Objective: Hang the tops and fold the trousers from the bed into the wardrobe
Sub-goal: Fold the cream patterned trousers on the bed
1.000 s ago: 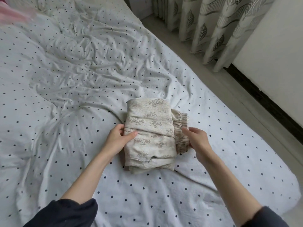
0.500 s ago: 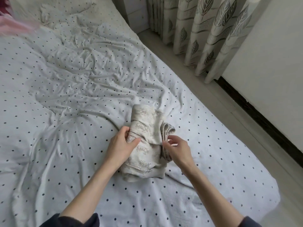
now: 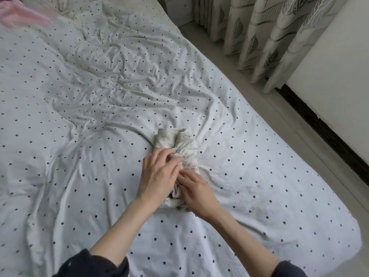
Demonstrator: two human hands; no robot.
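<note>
While both hands grip trousers: rumpled dotted sheet; leaf curtains.

folded trousers now bunched into a narrower roll; left hand moved over its top, right hand shifted in from the side, both hands touching.

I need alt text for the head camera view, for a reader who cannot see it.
Two hands, left hand and right hand, work together on a small folded bundle of beige patterned trousers on a white dotted bed sheet. Leaf-patterned curtains hang at upper right.
</note>
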